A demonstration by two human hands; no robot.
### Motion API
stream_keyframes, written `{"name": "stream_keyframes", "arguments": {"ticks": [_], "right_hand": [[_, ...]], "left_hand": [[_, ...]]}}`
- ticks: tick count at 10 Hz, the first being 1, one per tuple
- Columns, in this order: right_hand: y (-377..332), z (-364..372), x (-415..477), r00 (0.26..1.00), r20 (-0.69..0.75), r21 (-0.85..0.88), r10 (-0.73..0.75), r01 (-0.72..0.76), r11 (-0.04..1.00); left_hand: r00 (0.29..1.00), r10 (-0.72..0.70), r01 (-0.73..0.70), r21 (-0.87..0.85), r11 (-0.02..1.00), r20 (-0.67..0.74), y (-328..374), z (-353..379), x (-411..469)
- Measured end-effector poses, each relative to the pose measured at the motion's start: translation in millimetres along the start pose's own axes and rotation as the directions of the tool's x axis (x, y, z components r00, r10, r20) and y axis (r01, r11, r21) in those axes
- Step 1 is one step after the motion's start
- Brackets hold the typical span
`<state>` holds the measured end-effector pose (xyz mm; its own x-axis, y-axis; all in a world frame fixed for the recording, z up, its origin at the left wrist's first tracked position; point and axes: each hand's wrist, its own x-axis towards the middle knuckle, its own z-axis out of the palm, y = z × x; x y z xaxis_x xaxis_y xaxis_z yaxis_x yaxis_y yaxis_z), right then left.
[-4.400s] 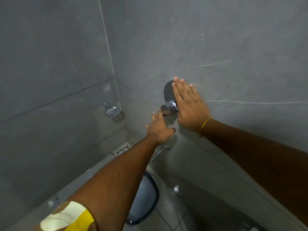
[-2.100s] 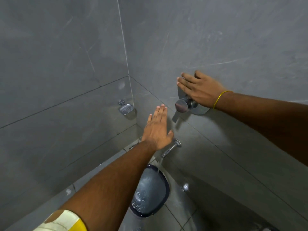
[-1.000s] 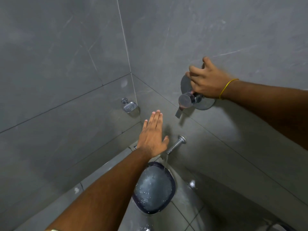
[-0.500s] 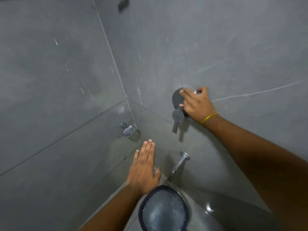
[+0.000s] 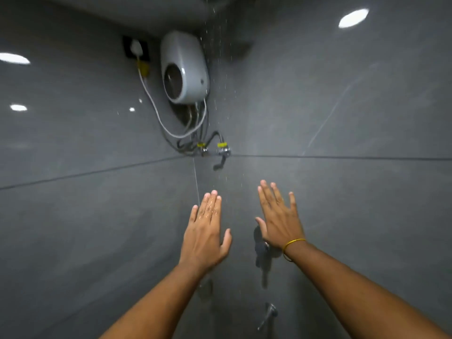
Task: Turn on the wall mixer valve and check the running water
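The chrome wall mixer valve (image 5: 261, 250) sits on the grey tiled right wall, partly hidden behind my right hand (image 5: 280, 218). That hand is off the valve, raised flat with fingers spread, a yellow band on its wrist. My left hand (image 5: 206, 231) is also raised, flat and open, with wet fingers. Thin streams of water drops (image 5: 220, 99) fall from above, out of the frame's top, between and onto the hands. The chrome spout (image 5: 268, 314) sticks out of the wall below the valve.
A white water heater (image 5: 183, 67) hangs high in the corner with a cable to a wall socket (image 5: 135, 48) and hoses down to two small angle valves (image 5: 215, 150). Grey tiled walls close in left and right.
My view has tilted up from the floor bucket to the heater. My right hand has let go of the mixer valve and both hands have risen, open, into water falling from overhead.
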<state>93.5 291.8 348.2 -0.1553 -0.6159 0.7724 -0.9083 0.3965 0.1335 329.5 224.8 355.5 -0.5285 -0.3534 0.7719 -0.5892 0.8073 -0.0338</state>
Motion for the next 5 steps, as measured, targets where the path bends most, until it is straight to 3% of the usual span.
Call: {"name": "stream_keyframes", "arguments": {"ticks": [2, 5], "right_hand": [[-34, -177, 37, 0.964, -0.264, 0.021, -0.027, 0.034, 0.999], [-56, -334, 59, 0.891, -0.452, 0.038, -0.028, 0.051, 0.998]], "left_hand": [[0.982, 0.068, -0.061, 0.041, 0.997, -0.178, 20, -166, 32], [0.918, 0.103, -0.101, 0.026, 0.995, -0.382, 52, -300, 56]]}}
